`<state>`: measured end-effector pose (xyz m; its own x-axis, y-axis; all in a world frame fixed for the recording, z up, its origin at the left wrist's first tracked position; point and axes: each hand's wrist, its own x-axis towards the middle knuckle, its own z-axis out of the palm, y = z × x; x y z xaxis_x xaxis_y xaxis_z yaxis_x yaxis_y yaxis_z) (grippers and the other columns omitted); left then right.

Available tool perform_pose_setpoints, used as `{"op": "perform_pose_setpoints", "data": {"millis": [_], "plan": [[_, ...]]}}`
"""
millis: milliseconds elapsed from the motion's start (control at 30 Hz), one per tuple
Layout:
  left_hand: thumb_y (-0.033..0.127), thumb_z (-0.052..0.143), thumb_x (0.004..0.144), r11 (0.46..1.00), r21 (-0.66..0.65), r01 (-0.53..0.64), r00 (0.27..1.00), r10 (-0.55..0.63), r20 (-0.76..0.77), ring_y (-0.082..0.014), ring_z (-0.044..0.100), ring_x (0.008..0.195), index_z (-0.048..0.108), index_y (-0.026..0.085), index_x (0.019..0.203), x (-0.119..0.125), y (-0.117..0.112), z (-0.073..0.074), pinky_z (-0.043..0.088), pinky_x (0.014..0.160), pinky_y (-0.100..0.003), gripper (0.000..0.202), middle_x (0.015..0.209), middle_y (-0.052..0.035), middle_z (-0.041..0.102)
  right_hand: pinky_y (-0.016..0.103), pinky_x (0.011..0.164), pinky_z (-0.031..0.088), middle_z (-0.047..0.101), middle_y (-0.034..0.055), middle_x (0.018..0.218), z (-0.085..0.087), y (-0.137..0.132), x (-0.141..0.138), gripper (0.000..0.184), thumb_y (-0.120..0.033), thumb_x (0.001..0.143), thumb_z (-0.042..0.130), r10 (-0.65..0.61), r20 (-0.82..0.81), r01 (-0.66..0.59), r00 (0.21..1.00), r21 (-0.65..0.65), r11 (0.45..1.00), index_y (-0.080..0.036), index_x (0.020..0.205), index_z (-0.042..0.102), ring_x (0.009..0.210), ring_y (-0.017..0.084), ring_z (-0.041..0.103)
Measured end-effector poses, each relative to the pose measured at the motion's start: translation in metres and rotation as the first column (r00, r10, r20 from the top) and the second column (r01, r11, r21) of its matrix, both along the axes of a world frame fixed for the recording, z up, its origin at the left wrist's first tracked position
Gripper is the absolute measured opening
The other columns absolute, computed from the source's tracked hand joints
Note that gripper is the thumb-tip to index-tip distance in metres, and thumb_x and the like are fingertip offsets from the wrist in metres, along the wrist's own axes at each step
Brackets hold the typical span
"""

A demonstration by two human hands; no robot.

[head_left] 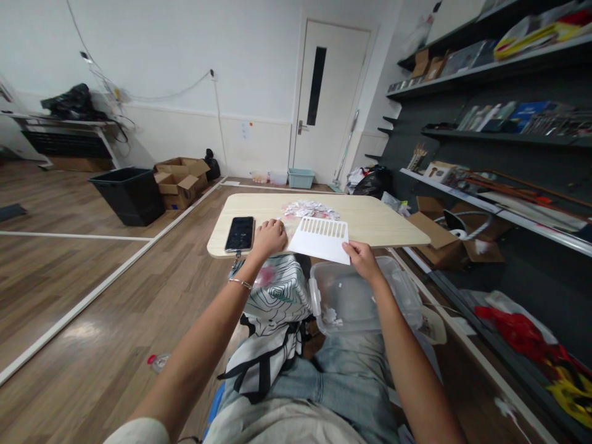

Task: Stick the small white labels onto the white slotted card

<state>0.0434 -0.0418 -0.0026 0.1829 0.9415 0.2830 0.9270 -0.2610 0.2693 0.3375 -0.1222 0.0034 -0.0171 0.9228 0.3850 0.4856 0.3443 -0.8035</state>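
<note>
My right hand (361, 256) grips the lower right corner of a flat white slotted board (322, 245), thumb on top. A row of long slots runs along the board's far edge, and the board is tilted over the near edge of the table. My left hand (271, 235) rests at the tabletop just left of the board, its fingers curled; whatever they hold, if anything, is too small to make out. Beyond the board lies a heap of small white pieces (311, 209), some with pinkish colour. A smartphone (240, 233) lies on the table left of my left hand.
The pale wooden table (374, 219) has rounded corners. Below its near edge stands a clear plastic bin (351, 302) with a few white scraps inside. Patterned cloth (277, 296) lies over my lap. Dark shelves (485, 142) line the right; a black bin (132, 197) stands left.
</note>
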Motion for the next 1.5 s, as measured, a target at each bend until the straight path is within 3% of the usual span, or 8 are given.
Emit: {"op": "perform_pose_setpoints", "data": {"millis": [633,1167,1500], "plan": [[0.035,0.041,0.105,0.999,-0.021,-0.026,0.999,0.026,-0.024,-0.0335,0.059,0.133,0.065,0.019,0.129,0.002,0.013,0.004,0.046,0.111,-0.047,0.038,0.141,-0.0174,0.062,0.029,0.055,0.033,0.041,-0.0016,0.055,-0.004,-0.002,0.041,0.053,-0.068,0.082,0.068,-0.089,-0.119,0.098,0.989,0.075,0.992,-0.023,0.059,0.051,0.062,0.017,0.042],[0.037,0.042,0.102,0.999,-0.046,-0.019,1.0,0.019,0.001,-0.0339,0.058,0.135,0.065,0.02,0.131,0.0,0.035,0.004,0.046,0.112,-0.05,0.041,0.145,-0.0175,0.061,0.03,0.057,0.041,0.05,0.0009,0.057,-0.006,0.002,0.043,0.049,-0.065,0.08,0.071,-0.098,-0.157,0.109,0.983,0.059,0.992,-0.023,0.059,0.054,0.067,0.021,0.052],[0.039,0.038,0.105,0.999,-0.029,-0.014,1.0,0.013,-0.025,-0.0325,0.057,0.137,0.063,0.021,0.137,0.0,0.032,-0.001,0.044,0.115,-0.048,0.044,0.147,-0.0162,0.061,0.03,0.057,0.038,0.047,-0.0003,0.057,-0.005,0.003,0.042,0.05,-0.067,0.079,0.07,-0.098,-0.148,0.109,0.984,0.07,0.992,-0.023,0.06,0.053,0.066,0.02,0.049]]}}
